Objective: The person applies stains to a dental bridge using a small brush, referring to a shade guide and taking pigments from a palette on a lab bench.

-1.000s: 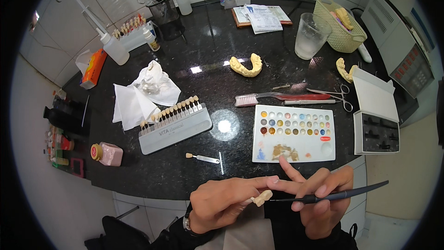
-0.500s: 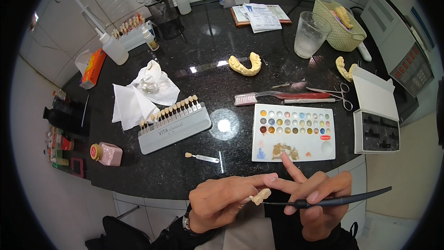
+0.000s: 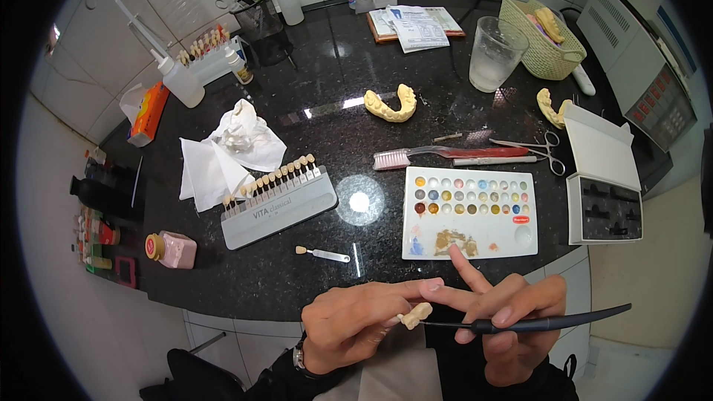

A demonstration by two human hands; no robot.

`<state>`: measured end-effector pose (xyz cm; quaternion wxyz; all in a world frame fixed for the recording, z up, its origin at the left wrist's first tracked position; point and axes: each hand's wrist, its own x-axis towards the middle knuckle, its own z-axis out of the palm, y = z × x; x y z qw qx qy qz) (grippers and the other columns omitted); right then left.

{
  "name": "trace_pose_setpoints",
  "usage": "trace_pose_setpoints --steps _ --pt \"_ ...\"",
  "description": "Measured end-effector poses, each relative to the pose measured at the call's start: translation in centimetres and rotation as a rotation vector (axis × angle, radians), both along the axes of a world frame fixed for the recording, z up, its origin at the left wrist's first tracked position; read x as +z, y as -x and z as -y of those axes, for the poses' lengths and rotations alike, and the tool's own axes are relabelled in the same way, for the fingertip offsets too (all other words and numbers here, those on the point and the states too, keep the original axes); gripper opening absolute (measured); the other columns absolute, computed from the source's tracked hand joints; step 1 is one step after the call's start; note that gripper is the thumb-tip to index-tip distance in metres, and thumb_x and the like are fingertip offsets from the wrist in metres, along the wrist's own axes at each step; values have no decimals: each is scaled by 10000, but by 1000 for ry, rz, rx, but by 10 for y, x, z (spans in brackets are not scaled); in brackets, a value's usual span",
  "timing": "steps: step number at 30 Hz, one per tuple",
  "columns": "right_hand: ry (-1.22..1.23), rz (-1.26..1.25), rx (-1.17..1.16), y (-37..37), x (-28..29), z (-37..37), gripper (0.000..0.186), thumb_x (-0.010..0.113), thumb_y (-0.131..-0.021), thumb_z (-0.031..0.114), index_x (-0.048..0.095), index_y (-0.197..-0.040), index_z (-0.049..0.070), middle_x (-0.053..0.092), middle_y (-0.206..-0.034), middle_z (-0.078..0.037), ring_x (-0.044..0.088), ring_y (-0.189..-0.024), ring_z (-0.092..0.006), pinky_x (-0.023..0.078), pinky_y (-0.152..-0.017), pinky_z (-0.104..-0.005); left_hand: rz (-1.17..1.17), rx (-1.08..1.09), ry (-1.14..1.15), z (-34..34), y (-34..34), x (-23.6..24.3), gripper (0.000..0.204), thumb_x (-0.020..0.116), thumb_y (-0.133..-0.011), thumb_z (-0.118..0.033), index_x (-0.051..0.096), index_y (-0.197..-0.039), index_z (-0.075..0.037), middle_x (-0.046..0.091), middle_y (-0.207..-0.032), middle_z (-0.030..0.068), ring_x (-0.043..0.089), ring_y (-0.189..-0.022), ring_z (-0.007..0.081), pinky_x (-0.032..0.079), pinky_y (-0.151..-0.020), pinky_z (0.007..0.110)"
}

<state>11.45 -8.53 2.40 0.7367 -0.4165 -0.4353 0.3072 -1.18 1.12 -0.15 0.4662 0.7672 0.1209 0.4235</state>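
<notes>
My left hand (image 3: 349,323) is closed on a small cream dental piece (image 3: 416,315) on a short white holder. My right hand (image 3: 520,319) grips a long black-handled brush (image 3: 572,321), its fine tip at the piece. My left forefinger rests against a finger of my right hand, whose little finger reaches to the lower part of the white paint palette (image 3: 497,234), with many colour wells and brown smears. A single shade tab (image 3: 323,252) lies left of the palette, below a grey shade guide (image 3: 278,208) with a row of tooth tabs.
Plaster jaw casts (image 3: 390,111), tissues (image 3: 200,163), a toothbrush (image 3: 445,153), scissor-like clamps (image 3: 549,148), an open box (image 3: 604,212), a glass (image 3: 490,59) and a basket (image 3: 542,44) stand or lie on the dark counter (image 3: 401,289). A pink jar (image 3: 178,251) is at left.
Both hands have shifted slightly; the brush handle's end has dropped and moved a little rightward. The dental piece sits marginally higher and more to the left.
</notes>
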Motion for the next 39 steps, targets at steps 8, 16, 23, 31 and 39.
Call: trace_pose_setpoints --steps 8,16,23,31,39 --pt "3 34 15 -1 1 1 260 502 -838 222 320 -878 41 498 -644 -86 597 -753 -393 157 -927 -635 16 12 15 2 -2 3 172 478 -848 -135 509 -796 25 610 -731 212 634 -646 277 518 -524 300" --pt "-26 -1 13 -1 0 0 276 529 -824 214 325 -882 37 506 -647 -97 598 -745 -393 160 -921 -640 26 0 16 0 -2 2 175 479 -847 -135 510 -793 28 610 -739 216 634 -654 284 518 -521 300" --pt "-38 18 -35 1 -1 -1 261 526 -827 201 331 -880 36 501 -630 -94 600 -743 -389 166 -914 -646 8 -38 63 0 2 -2 138 572 -726 16 545 -860 -3 607 -940 168 635 -729 236 513 -564 257" --pt "-8 27 -14 -1 0 1 257 519 -830 207 330 -877 38 496 -642 -86 599 -751 -388 183 -913 -641 5 -34 70 0 3 -1 137 571 -716 25 552 -848 -2 608 -938 172 635 -734 239 513 -567 260" --pt "-29 51 8 -3 -1 1 238 497 -841 203 334 -885 35 481 -647 -72 602 -751 -377 189 -909 -644 30 -29 -1 -1 -1 -2 95 462 -829 -42 502 -820 43 603 -778 246 632 -650 276 524 -531 299"
